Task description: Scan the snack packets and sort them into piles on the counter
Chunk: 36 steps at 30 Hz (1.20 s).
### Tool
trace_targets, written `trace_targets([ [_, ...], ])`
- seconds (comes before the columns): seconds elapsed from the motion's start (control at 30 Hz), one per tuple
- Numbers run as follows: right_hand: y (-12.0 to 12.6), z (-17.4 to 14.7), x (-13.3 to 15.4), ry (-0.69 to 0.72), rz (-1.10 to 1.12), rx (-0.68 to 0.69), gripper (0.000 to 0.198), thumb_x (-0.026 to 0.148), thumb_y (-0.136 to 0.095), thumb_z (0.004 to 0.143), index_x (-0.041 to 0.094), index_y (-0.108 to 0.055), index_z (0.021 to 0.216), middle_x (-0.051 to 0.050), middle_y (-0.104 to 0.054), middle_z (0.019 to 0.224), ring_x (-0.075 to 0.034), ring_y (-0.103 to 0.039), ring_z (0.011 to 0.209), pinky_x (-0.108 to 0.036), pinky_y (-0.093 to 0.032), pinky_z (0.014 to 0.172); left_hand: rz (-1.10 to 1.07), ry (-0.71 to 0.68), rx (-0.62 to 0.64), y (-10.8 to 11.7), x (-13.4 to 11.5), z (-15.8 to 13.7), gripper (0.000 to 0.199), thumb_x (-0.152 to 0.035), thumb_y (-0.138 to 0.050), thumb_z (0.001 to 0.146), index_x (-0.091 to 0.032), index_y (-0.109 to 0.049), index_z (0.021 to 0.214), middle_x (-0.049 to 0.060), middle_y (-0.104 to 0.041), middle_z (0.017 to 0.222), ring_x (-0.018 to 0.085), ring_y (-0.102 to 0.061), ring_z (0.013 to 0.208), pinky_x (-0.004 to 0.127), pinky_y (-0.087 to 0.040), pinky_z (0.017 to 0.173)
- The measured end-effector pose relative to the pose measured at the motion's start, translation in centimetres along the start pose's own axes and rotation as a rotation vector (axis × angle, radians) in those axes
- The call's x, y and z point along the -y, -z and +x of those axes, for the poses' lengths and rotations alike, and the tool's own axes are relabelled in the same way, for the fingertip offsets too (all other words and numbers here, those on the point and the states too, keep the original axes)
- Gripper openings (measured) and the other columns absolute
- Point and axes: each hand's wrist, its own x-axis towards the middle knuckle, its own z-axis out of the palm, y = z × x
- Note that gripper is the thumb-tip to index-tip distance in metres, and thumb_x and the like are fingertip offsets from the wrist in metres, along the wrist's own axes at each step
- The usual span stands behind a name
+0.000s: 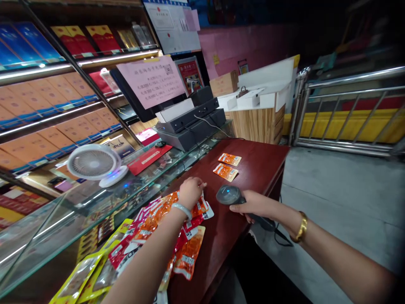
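My right hand point(253, 204) is wrapped round the handle of a dark barcode scanner point(229, 195), whose head points left over the dark red table point(218, 240). A cable trails below it. My left hand point(191, 190) hovers at the far end of a heap of snack packets point(158, 215), orange, red and yellow. Its fingers are curled inward; whether anything is between them is hidden. One orange packet point(190, 253) lies at the heap's near right side. Farther back on the table lie two small orange packets point(225, 172), apart from the heap.
To the left runs a glass counter point(95, 211) bearing a white fan point(95, 162) and a red envelope point(148, 160). A monitor with a pink notice point(152, 82) stands behind dark boxy equipment point(190, 122). Boxed goods fill shelves at left. A metal railing point(354, 84) is at right.
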Motion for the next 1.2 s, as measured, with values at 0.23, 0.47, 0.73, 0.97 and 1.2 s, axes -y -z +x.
trace_targets([
  [0.23,2.4,-0.6,-0.7,-0.047,0.058,-0.084,0.04,0.053,-0.071,0.079,0.018,-0.053,0.077,0.005,-0.055,0.058,-0.009,-0.056,0.041,-0.019,-0.041,0.037,-0.058,0.056,0.021,-3.3,-6.8,7.2,0.064,-0.068,-0.052,0.082,-0.016,-0.064,0.118,0.019,-0.061,0.128,0.033,-0.055,0.122,0.041,-0.043,0.098],
  [0.47,4.3,-0.7,-1.5,-0.119,0.056,-0.21,0.04,0.052,-0.073,0.077,0.018,-0.053,0.075,0.006,-0.055,0.055,-0.01,-0.055,0.039,-0.02,-0.041,0.036,-0.166,0.127,0.044,-4.5,-8.2,9.0,0.075,-0.055,-0.08,0.063,-0.018,-0.049,0.12,0.018,-0.061,0.126,0.034,-0.056,0.12,0.041,-0.044,0.095],
  [0.73,4.0,-0.9,0.0,-0.139,0.0,-0.293,0.038,0.051,-0.074,0.076,0.02,-0.053,0.075,0.006,-0.053,0.045,-0.011,-0.054,0.038,-0.02,-0.039,0.037,-0.472,0.069,-0.003,-2.6,-4.6,5.2,0.052,-0.032,-0.078,0.072,-0.021,-0.045,0.111,0.007,-0.068,0.101,0.02,-0.066,0.089,0.028,-0.046,0.075],
  [0.97,1.3,-1.0,0.9,-0.076,-0.037,-0.192,0.034,0.049,-0.07,0.081,0.018,-0.056,0.079,0.004,-0.056,0.045,-0.013,-0.056,0.04,-0.021,-0.04,0.039,-0.495,0.091,-0.026,-0.4,-1.7,1.2,0.05,-0.021,-0.075,0.072,-0.017,-0.049,0.115,0.007,-0.069,0.101,0.019,-0.066,0.087,0.027,-0.047,0.075],
  [1.2,-2.6,0.5,2.0,-0.023,-0.024,0.031,0.036,0.049,-0.073,0.079,0.016,-0.061,0.088,0.006,-0.057,0.051,-0.01,-0.056,0.039,-0.019,-0.044,0.039,-0.207,0.015,0.255,3.1,4.8,-1.5,0.052,-0.032,-0.079,0.064,-0.018,-0.063,0.111,0.01,-0.071,0.112,0.024,-0.067,0.098,0.029,-0.049,0.082],
])
